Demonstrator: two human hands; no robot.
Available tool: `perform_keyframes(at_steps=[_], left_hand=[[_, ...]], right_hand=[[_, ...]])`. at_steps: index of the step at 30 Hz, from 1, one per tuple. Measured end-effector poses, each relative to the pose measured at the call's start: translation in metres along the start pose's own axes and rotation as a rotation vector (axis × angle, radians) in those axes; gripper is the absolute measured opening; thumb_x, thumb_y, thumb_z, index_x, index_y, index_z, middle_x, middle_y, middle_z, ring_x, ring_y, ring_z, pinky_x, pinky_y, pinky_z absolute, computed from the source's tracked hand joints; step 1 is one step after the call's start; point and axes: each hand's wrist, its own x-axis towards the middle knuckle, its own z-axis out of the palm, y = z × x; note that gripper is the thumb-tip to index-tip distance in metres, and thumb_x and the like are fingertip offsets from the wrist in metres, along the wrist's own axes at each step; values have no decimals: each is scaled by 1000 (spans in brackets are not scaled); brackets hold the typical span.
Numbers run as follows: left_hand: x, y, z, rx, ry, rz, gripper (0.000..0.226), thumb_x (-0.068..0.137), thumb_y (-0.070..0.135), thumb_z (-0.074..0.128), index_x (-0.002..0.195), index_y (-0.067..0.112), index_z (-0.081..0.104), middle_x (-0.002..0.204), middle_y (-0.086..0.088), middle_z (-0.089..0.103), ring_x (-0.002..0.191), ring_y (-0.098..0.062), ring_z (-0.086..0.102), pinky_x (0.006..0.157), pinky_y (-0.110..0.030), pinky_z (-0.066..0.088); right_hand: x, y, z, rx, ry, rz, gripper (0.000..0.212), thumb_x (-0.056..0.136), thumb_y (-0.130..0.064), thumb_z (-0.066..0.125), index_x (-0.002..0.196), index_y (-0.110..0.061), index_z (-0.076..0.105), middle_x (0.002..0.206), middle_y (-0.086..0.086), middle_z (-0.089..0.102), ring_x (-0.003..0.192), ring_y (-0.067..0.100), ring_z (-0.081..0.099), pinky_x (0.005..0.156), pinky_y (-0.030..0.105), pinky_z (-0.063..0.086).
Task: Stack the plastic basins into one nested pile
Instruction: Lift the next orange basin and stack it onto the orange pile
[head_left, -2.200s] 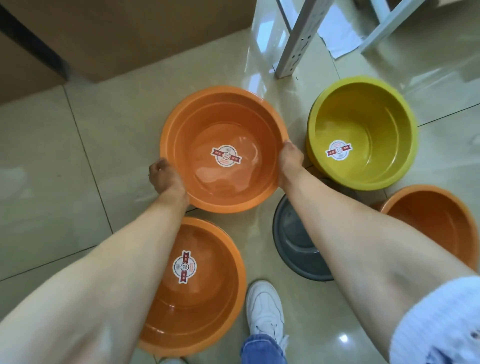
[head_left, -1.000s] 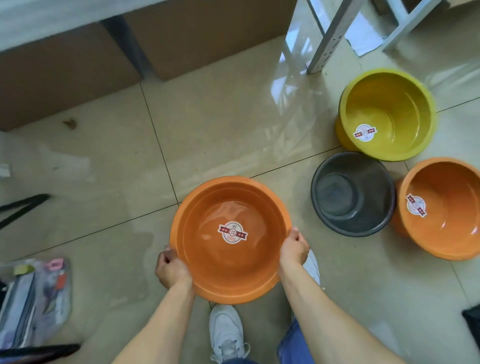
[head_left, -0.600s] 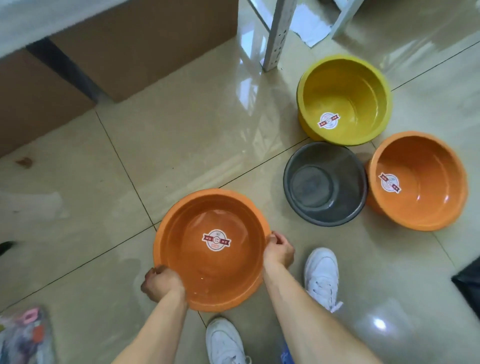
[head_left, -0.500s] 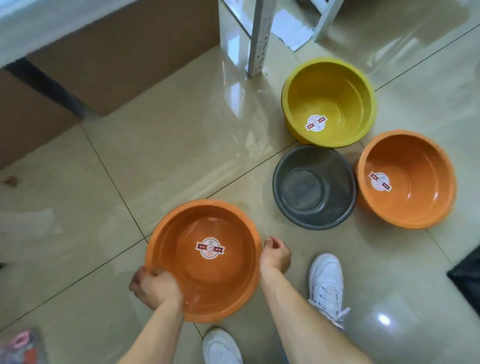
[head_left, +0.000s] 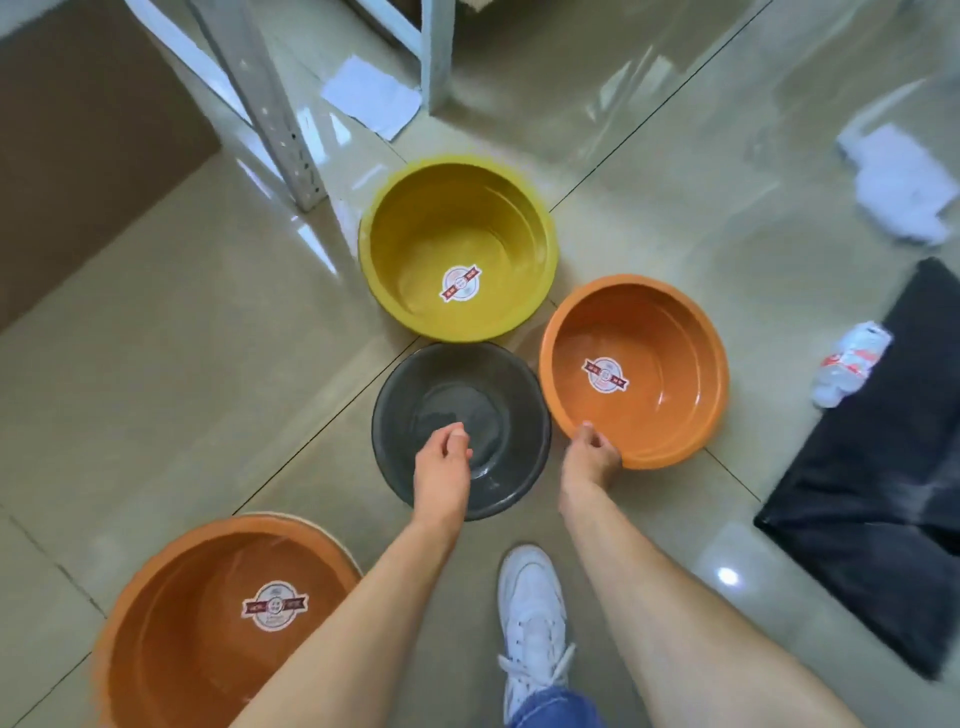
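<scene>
partly cropped big basin (head_left: 208, 623); right hand (head_left: 589, 460) grips orange basin (head_left: 636, 371), left (head_left: 441, 467) loosely empty.

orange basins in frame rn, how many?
2. One orange basin at right beside the dark basin, right hand on its near rim. A larger one at lower left; another may be nested under it.

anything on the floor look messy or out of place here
Yes, litter: a crushed plastic bottle lies at the edge of a black bag, and crumpled white paper lies far right. The basins themselves sit upright and look undamaged.
</scene>
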Motion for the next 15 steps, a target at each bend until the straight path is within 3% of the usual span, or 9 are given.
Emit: perform_keyframes(at_steps=[6,10,15], left_hand=[[29,39,92,245,-104,150,44,98,28,41,138,12,51,143,-7,53,133,-21,48,115,-41,35],[48,57,131,367,-14,255,42,98,25,40,136,12,50,143,-11,51,132,-28,47,106,-33,35],[73,74,172,512,72,276,46,99,25,40,143,9,40,149,-14,44,136,-32,43,114,-41,32]], right_hand=[[94,-35,-31,185,118,83,37,98,-37,45,90,-13,72,103,17,71,87,25,58,90,41,50],[131,-52,-47,160,174,98,47,101,-36,41,106,-1,72,115,22,70,105,36,66,97,43,50],[176,-59,-69,74,378,98,32,96,-23,49,115,-4,67,124,21,63,115,37,60,93,39,48]])
